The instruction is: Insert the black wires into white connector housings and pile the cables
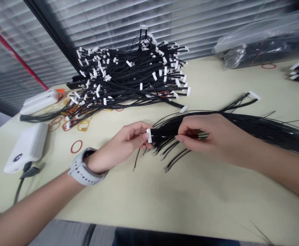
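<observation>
My left hand point(138, 136) pinches a white connector housing point(150, 135) between thumb and fingers, its row of openings turned to the right. To the right of it, my right hand point(198, 133) is closed on a thin black wire point(168, 136) whose metal terminal end points at the housing. Whether the terminal tip touches the housing I cannot tell. Under and beside my right hand lies a thick bundle of loose black wires point(262, 128), with several crimped metal ends showing below the connector.
A large heap of black cables with white connectors point(136, 68) lies at the back. Rubber bands point(76, 146) are scattered at left near two white devices point(28, 147), one with a cord. A plastic bag point(264, 41) sits at the back right.
</observation>
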Available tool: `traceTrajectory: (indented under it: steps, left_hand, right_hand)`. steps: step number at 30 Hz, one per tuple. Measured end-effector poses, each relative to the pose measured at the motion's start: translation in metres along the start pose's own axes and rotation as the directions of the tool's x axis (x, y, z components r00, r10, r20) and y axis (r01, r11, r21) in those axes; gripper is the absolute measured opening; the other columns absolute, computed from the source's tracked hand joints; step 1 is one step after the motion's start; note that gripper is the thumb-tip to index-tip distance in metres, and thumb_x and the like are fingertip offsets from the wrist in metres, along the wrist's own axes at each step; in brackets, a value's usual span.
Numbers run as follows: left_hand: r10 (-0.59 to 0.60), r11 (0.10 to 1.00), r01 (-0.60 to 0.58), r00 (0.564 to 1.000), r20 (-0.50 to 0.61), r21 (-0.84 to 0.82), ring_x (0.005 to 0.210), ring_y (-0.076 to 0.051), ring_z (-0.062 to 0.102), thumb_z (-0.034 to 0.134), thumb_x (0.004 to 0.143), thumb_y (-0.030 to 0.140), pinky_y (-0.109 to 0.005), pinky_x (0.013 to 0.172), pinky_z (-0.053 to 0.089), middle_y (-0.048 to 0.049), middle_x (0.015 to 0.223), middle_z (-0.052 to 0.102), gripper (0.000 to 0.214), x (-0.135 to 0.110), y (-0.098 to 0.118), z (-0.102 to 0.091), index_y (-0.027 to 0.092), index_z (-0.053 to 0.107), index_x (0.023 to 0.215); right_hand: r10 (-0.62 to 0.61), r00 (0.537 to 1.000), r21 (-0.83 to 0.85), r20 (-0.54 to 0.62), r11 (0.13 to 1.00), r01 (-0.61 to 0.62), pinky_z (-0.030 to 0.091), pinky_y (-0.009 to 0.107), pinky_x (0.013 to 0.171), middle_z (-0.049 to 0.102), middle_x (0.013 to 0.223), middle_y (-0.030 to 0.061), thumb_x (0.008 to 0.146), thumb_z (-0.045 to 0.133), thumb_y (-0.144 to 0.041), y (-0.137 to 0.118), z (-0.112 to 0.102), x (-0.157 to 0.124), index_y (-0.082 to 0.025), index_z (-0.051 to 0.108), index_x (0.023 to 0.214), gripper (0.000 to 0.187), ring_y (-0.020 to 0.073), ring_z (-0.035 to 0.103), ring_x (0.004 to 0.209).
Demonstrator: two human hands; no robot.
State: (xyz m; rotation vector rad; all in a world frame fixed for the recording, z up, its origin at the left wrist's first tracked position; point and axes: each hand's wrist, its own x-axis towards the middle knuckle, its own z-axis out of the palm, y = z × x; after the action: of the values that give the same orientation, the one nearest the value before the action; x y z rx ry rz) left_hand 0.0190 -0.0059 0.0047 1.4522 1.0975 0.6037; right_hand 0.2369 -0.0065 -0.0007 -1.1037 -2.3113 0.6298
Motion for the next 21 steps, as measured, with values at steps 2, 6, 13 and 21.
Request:
traceTrajectory:
  steps: [2,6,13,21]
  left_hand:
    - [-0.009,1.000,0.009,1.000,-0.005,0.001,0.069,-0.007,0.057,0.046,0.087,0.011,-0.018,0.067,0.047,0.0015,0.076,0.055,0.010,0.000,0.000,0.000,0.012,0.053,0.093]
    - [-0.015,1.000,0.015,1.000,-0.007,-0.015,0.068,-0.006,0.056,0.046,0.087,0.010,-0.019,0.067,0.047,0.0016,0.077,0.055,0.011,0.000,0.002,0.000,0.012,0.053,0.093]
    - [0.003,1.000,-0.004,1.000,0.017,0.027,0.069,-0.007,0.057,0.045,0.087,0.011,-0.020,0.067,0.047,0.0015,0.077,0.054,0.011,0.000,0.002,-0.001,0.012,0.053,0.095]
    - [0.053,0.995,-0.060,0.995,0.084,0.083,0.070,-0.008,0.057,0.045,0.087,0.012,-0.021,0.068,0.048,0.0020,0.075,0.053,0.010,-0.003,0.001,0.001,0.012,0.052,0.095]
  right_hand:
    - [-0.014,1.000,0.014,-0.002,1.000,0.014,0.034,0.020,0.050,0.052,0.062,-0.0025,0.079,0.052,-0.020,0.000,-0.001,-0.001,-0.018,0.052,0.065,0.015,0.0075,0.044,0.055]
    - [-0.037,0.999,0.025,0.030,0.999,0.036,0.034,0.020,0.050,0.052,0.062,-0.0024,0.079,0.051,-0.020,-0.001,-0.002,-0.001,-0.018,0.051,0.064,0.015,0.0074,0.044,0.055]
    - [-0.021,1.000,-0.049,-0.004,0.999,0.021,0.032,0.018,0.050,0.051,0.060,-0.0047,0.079,0.052,-0.018,0.003,0.002,0.002,-0.017,0.052,0.065,0.014,0.0051,0.042,0.053]
    - [-0.078,0.997,-0.063,-0.012,0.995,0.077,0.032,0.017,0.051,0.053,0.065,-0.0055,0.082,0.050,-0.020,0.005,0.009,-0.001,-0.017,0.055,0.073,0.010,0.0037,0.044,0.055]
